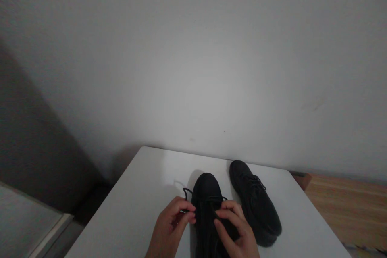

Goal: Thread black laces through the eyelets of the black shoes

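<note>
A matt black, round-toed lace-up shoe (207, 185) sits at six o'clock in the view, toe toward twelve, on a smooth white rectangular tabletop (145, 185). At its nine o'clock, the bare left hand (173, 221) has thumb and forefinger pinched on a thin black cord lace (186, 190), which loops out beside the shoe. At four o'clock, the bare right hand (237, 227) bends its fingertips against the shoe's laced front; whether they grip anything I cannot tell. A matching black laced shoe (256, 203) lies at three o'clock, toe toward eleven.
</note>
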The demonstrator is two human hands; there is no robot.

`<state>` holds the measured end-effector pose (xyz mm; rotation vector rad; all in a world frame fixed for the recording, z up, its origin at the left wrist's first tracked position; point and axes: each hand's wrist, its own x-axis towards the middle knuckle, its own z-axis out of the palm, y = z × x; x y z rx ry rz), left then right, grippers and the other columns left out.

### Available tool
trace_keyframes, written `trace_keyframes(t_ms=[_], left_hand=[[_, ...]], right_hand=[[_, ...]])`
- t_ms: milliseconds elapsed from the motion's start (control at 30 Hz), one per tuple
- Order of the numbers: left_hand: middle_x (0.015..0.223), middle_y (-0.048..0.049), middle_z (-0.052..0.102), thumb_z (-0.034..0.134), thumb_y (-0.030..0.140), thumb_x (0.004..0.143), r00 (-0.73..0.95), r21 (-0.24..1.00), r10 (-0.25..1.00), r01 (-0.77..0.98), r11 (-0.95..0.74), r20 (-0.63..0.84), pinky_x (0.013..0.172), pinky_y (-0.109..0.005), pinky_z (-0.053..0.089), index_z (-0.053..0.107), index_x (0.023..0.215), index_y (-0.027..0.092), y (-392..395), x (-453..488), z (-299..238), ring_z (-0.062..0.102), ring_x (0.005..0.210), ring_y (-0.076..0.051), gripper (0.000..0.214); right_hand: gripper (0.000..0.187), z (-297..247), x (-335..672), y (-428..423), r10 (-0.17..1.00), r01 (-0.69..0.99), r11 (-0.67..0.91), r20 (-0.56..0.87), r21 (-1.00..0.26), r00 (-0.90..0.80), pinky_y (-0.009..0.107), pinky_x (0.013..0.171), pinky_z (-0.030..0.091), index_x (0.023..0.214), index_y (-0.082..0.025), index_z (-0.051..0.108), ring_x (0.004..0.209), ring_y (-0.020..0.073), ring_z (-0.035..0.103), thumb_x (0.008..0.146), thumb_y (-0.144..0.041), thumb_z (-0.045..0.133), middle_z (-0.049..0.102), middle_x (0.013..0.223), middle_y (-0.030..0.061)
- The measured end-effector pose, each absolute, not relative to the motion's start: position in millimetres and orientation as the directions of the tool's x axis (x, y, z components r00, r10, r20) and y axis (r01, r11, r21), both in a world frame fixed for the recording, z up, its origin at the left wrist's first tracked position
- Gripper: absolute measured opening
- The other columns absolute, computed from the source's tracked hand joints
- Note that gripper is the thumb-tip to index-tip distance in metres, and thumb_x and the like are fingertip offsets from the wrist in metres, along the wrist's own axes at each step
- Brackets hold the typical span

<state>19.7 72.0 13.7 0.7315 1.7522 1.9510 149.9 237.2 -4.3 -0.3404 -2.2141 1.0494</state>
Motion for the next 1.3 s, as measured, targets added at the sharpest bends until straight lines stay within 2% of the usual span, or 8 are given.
trace_keyframes(t_ms=[67, 167, 267, 367, 600, 767, 967, 1300], left_hand=[[0.084, -0.0008, 0.066, 0.063, 0.027, 0.089, -0.749, 0.991, 0.649, 0.077, -0.114, 0.133, 0.071, -0.024, 0.058, 0.073, 0.086, 0.022, 74, 23, 17, 0.071, 0.075, -0.016, 0.012], [0.079, -0.0016, 0.070, 0.060, 0.027, 0.091, -0.740, 0.995, 0.665, 0.061, -0.081, 0.099, 0.070, -0.023, 0.058, 0.071, 0.086, 0.021, 81, 28, 21, 0.073, 0.072, -0.016, 0.014], [0.078, -0.0026, 0.073, 0.062, 0.027, 0.090, -0.737, 0.996, 0.670, 0.047, -0.072, 0.083, 0.069, -0.022, 0.058, 0.072, 0.087, 0.020, 89, 32, 25, 0.074, 0.072, -0.017, 0.012], [0.081, -0.0034, 0.072, 0.065, 0.026, 0.087, -0.743, 0.991, 0.656, 0.087, -0.104, 0.134, 0.068, -0.022, 0.059, 0.072, 0.086, 0.019, 94, 36, 28, 0.075, 0.072, -0.017, 0.010], [0.082, -0.0029, 0.067, 0.065, 0.020, 0.084, -0.748, 0.976, 0.627, 0.142, -0.166, 0.216, 0.068, -0.023, 0.061, 0.072, 0.083, 0.019, 103, 43, 30, 0.075, 0.070, -0.017, 0.008], [0.082, -0.0035, 0.067, 0.065, 0.019, 0.084, -0.743, 0.973, 0.629, 0.141, -0.183, 0.226, 0.065, -0.023, 0.061, 0.072, 0.081, 0.019, 107, 46, 30, 0.074, 0.069, -0.017, 0.008], [0.080, -0.0038, 0.066, 0.064, 0.015, 0.082, -0.733, 0.968, 0.633, 0.180, -0.173, 0.249, 0.063, -0.023, 0.060, 0.072, 0.080, 0.019, 106, 47, 30, 0.072, 0.067, -0.016, 0.009], [0.081, -0.0054, 0.069, 0.061, 0.016, 0.085, -0.709, 0.940, 0.626, 0.315, -0.131, 0.325, 0.062, -0.020, 0.059, 0.072, 0.081, 0.020, 107, 50, 25, 0.070, 0.068, -0.016, 0.012]], right_hand=[[0.009, -3, 157, 241, 0.497, -0.078, 0.615, 0.462, -0.785, -0.735, 0.029, 0.088, 0.053, 0.092, -0.028, 0.073, 0.096, 0.0215, 0.066, 0.088, -0.024, 0.066, 0.065, 0.099, 0.0045], [0.011, -1, 167, 248, 0.442, -0.127, 0.621, 0.481, -0.773, -0.757, 0.026, 0.084, 0.055, 0.094, -0.028, 0.073, 0.093, 0.0203, 0.067, 0.087, -0.021, 0.068, 0.064, 0.097, 0.0048], [0.013, -1, 173, 254, 0.423, -0.156, 0.617, 0.493, -0.771, -0.760, 0.026, 0.082, 0.056, 0.096, -0.027, 0.073, 0.092, 0.0203, 0.067, 0.088, -0.019, 0.067, 0.064, 0.097, 0.0056], [0.012, -3, 176, 257, 0.423, -0.170, 0.594, 0.485, -0.786, -0.765, 0.026, 0.080, 0.057, 0.095, -0.027, 0.073, 0.092, 0.0211, 0.067, 0.088, -0.020, 0.067, 0.064, 0.097, 0.0063], [0.008, -3, 180, 260, 0.468, -0.162, 0.506, 0.428, -0.847, -0.773, 0.030, 0.083, 0.057, 0.092, -0.027, 0.074, 0.093, 0.0225, 0.067, 0.090, -0.029, 0.067, 0.063, 0.097, 0.0069], [0.017, 2, 181, 259, 0.499, -0.155, 0.455, 0.395, -0.877, -0.772, 0.033, 0.080, 0.056, 0.088, -0.026, 0.077, 0.089, 0.0241, 0.067, 0.090, -0.039, 0.066, 0.064, 0.092, 0.0073], [0.019, 0, 180, 257, 0.530, -0.159, 0.426, 0.389, -0.890, -0.754, 0.034, 0.081, 0.055, 0.088, -0.026, 0.077, 0.088, 0.0232, 0.065, 0.090, -0.042, 0.066, 0.062, 0.092, 0.0066], [0.014, 0, 181, 262, 0.452, -0.173, 0.490, 0.418, -0.855, -0.788, 0.033, 0.079, 0.057, 0.091, -0.026, 0.077, 0.088, 0.0236, 0.067, 0.091, -0.034, 0.065, 0.063, 0.093, 0.0074]])
